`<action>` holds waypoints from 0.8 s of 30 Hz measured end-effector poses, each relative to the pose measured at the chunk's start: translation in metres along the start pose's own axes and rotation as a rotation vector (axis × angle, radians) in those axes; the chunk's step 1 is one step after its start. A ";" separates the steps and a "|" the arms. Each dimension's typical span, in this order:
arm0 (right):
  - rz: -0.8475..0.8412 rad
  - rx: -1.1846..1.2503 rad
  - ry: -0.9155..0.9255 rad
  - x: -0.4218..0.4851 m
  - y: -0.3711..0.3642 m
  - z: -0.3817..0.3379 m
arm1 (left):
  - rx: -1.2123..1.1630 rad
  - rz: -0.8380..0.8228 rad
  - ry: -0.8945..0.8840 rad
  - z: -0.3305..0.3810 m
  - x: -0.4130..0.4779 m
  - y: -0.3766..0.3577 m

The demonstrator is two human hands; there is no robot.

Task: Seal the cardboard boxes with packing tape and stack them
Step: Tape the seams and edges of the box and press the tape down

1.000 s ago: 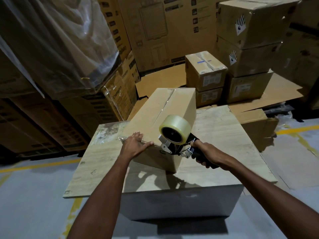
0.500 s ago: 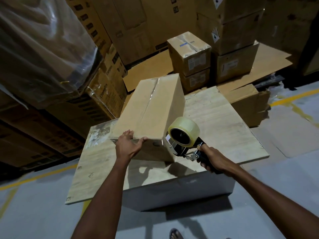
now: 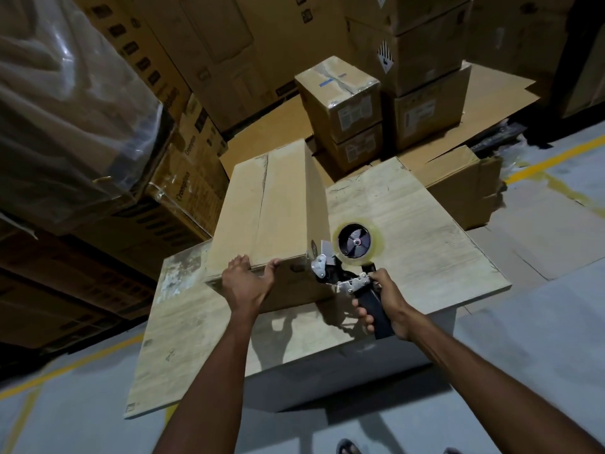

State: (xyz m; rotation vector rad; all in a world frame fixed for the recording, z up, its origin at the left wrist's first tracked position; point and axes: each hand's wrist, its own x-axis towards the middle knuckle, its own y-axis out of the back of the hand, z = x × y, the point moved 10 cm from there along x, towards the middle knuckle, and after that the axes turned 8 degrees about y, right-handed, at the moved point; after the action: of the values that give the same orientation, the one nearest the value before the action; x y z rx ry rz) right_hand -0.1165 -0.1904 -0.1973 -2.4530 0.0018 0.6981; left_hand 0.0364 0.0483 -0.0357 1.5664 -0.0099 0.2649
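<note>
A long plain cardboard box (image 3: 271, 211) lies on the wooden table (image 3: 425, 231), its top seam running away from me. My left hand (image 3: 248, 280) holds the box's near top edge, fingers over the rim and thumb spread along it. My right hand (image 3: 383, 306) grips the black handle of a tape dispenser (image 3: 347, 267). The dispenser carries a roll of clear tape (image 3: 357, 239) and sits at the box's near right corner, its metal front close against the box end.
Two small taped boxes (image 3: 340, 106) are stacked behind the table, beside taller stacks of labelled cartons (image 3: 422, 77). A plastic-wrapped pallet (image 3: 65, 93) looms at left. A crushed carton (image 3: 465, 185) lies to the right of the table. Yellow lines cross the grey floor.
The dispenser has come down off the box top to its near right corner and turned so the roll faces me. My left hand stays on the near edge. The camera has tilted down.
</note>
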 end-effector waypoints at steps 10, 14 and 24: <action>0.089 0.410 -0.020 0.038 0.074 -0.001 | 0.102 -0.023 0.015 0.001 0.005 -0.005; 0.112 0.491 -0.006 0.056 0.092 -0.008 | 0.107 -0.008 -0.006 0.003 0.006 -0.003; 0.203 0.548 0.126 0.073 0.110 -0.018 | 0.118 0.016 -0.052 0.007 0.010 -0.006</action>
State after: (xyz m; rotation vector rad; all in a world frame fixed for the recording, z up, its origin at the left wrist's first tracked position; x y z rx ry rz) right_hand -0.0617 -0.2806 -0.2786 -1.9751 0.4393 0.5366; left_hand 0.0486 0.0435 -0.0400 1.6904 -0.0483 0.2414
